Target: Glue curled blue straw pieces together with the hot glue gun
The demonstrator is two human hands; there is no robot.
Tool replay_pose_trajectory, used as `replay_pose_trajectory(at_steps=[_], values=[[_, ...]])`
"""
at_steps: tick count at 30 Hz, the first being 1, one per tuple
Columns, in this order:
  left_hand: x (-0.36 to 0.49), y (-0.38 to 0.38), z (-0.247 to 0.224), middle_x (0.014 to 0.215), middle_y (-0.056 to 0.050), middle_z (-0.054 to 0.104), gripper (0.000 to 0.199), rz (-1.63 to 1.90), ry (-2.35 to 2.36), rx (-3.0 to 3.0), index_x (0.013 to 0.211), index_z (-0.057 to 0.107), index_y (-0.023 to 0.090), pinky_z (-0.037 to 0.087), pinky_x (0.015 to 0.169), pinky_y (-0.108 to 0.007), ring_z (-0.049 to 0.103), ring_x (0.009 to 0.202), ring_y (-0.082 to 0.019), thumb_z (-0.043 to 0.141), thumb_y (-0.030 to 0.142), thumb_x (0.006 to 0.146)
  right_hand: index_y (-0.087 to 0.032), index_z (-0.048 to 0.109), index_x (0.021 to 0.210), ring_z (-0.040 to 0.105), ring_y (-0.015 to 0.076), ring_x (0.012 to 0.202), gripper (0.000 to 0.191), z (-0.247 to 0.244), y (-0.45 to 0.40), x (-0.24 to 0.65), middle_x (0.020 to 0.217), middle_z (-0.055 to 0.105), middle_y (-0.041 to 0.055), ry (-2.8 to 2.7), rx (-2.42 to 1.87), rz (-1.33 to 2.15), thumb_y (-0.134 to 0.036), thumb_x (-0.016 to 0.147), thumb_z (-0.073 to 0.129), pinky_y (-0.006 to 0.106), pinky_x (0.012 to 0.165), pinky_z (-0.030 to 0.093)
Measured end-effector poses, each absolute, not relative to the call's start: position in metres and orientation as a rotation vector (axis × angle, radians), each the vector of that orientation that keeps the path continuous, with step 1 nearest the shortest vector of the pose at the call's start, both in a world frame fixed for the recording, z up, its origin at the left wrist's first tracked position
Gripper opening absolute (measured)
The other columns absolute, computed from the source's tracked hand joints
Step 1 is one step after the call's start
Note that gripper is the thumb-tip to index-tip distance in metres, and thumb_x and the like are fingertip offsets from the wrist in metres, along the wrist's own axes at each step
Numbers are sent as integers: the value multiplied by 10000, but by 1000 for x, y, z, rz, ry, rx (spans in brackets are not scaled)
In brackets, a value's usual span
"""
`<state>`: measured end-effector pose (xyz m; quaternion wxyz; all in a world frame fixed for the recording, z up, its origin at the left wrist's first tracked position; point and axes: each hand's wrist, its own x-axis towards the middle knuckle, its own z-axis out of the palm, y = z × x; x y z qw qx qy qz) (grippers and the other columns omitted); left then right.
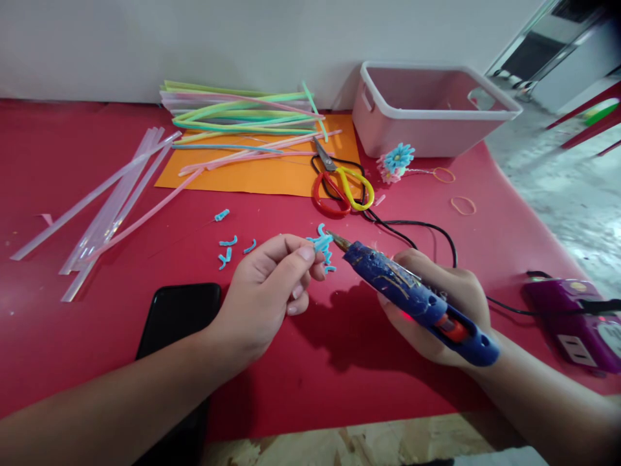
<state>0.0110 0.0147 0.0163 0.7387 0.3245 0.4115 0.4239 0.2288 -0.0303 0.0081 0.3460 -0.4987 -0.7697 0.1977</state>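
Between thumb and fingertips, my left hand (272, 291) pinches a small blue pipe-cleaner piece (322, 243). My right hand (436, 304) is wrapped round a dark blue hot glue gun (412, 298), whose metal nozzle points left and meets or nearly meets that piece; I cannot tell if they touch. Under and behind the held piece lie other bent blue bits, partly hidden. More short blue pipe-cleaner bits (228, 241) are scattered on the red tabletop (301, 382) left of my left hand.
Scissors (343, 184) and pipe cleaners (242, 110) rest on orange paper (233, 176). Clear glue sticks (116, 194) lie left, a phone (179, 317) beneath my left forearm. A pink bin (417, 133), pipe-cleaner flowers (396, 160), a rubber band (463, 206), black cord (431, 224) and purple power strip (572, 317) occupy the right.
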Motion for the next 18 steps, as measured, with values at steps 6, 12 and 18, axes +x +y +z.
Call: replay_pose_trajectory(at_steps=[6,12,18], values=[[11,14,17,626,30,589,183,939,938,754,661,561,181,294,395,-130,373,461,-44,668,187,810,-276,483,856,473,160,541,217,5,-26,232,657,557,-23,-2086,-1160,407,-163,772,648,342,601,432],[10,13,15,609,36,579,197,953,948,750,644,550,177,298,397,-140,369,444,-36,664,174,804,-268,526,939,476,164,546,220,1,-25,237,654,560,-26,-2140,-1133,367,-194,787,668,348,622,426],[10,14,16,562,51,541,202,964,964,744,619,528,180,282,392,-143,358,426,-32,655,147,773,-267,552,976,481,149,549,242,-4,-25,240,665,579,-40,-2158,-1116,359,-190,785,679,358,695,439]])
